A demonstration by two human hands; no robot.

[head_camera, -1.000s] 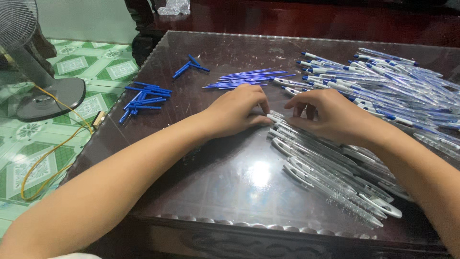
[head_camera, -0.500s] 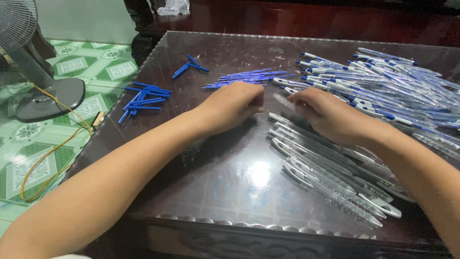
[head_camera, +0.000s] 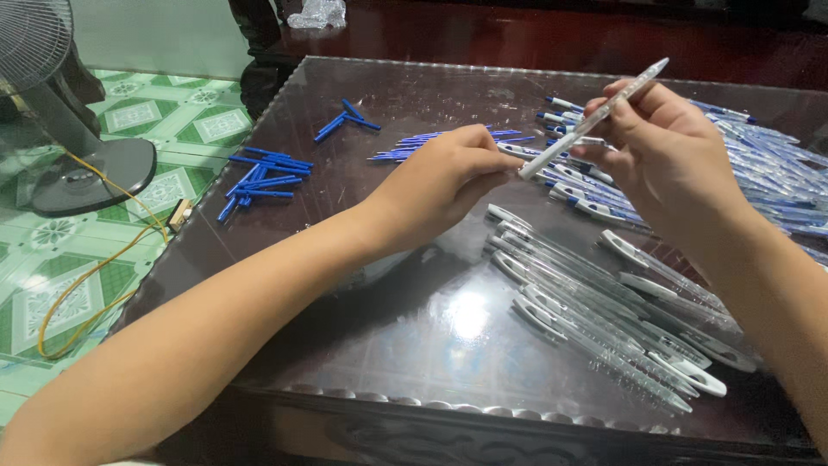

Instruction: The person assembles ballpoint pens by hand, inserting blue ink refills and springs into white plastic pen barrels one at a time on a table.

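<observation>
Nearest on the glass table top [head_camera: 345, 345], toward its scalloped front edge, lies a row of clear pen barrels [head_camera: 604, 319], just right of a bare patch of glass. Above that row, the left hand [head_camera: 440, 185] pinches the lower end of a clear pen [head_camera: 593, 119], and the right hand [head_camera: 664, 151] grips its middle, holding it tilted off the table. Behind the hands lie thin blue refills [head_camera: 440, 142] and a heap of finished blue-tipped pens [head_camera: 759, 164]. Left of the hands, blue caps [head_camera: 263, 177] are scattered near the table's left edge. Beyond that edge a fan [head_camera: 52, 95] stands on the tiled floor.
</observation>
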